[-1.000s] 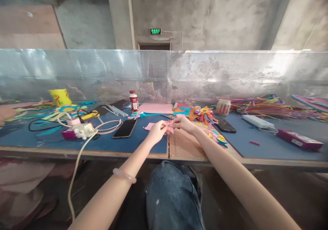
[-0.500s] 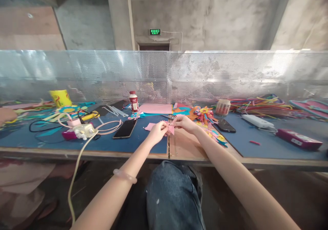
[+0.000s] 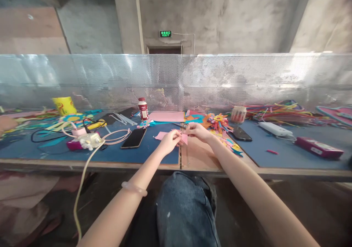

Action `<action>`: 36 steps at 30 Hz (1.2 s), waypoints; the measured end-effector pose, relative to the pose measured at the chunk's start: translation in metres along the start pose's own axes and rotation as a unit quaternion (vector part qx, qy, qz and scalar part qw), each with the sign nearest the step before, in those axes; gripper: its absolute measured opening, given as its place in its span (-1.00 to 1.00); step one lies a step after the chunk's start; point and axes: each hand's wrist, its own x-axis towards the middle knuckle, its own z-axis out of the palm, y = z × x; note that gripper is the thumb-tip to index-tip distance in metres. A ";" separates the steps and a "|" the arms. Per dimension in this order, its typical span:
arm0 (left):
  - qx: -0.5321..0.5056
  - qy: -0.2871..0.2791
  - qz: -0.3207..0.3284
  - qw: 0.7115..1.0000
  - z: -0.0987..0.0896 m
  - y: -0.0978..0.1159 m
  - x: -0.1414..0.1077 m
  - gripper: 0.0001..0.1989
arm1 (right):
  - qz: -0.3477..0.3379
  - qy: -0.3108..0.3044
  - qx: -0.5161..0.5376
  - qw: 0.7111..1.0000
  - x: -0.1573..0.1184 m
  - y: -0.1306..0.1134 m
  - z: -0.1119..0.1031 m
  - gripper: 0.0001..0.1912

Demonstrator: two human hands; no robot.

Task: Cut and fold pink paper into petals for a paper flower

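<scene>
Both arms reach forward over the front edge of the bench, converging near its middle. The left hand slants up from the front edge, back of the hand upward, thumb and fingers curled inward and clamped on a piece of pink paper. The right hand comes in from the other side, slightly farther from the front edge, wrist bent and knuckles raised, with its thumb and fingertips drawn together at the top of the paper; whether they grip it I cannot tell. The hands are close to each other, fingertips almost meeting.

The pink paper sits between the fingertips, just above the bench, roughly midway between its front and back edges. A bracelet circles the left forearm, which lies short of the front edge. Left of the left hand lies a phone; right of the right hand is an orange paper flower.
</scene>
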 end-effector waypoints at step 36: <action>-0.021 0.061 -0.007 0.998 -0.005 0.001 0.002 -0.91 | -0.022 -0.002 -0.166 0.986 -0.002 -0.006 0.006 -0.56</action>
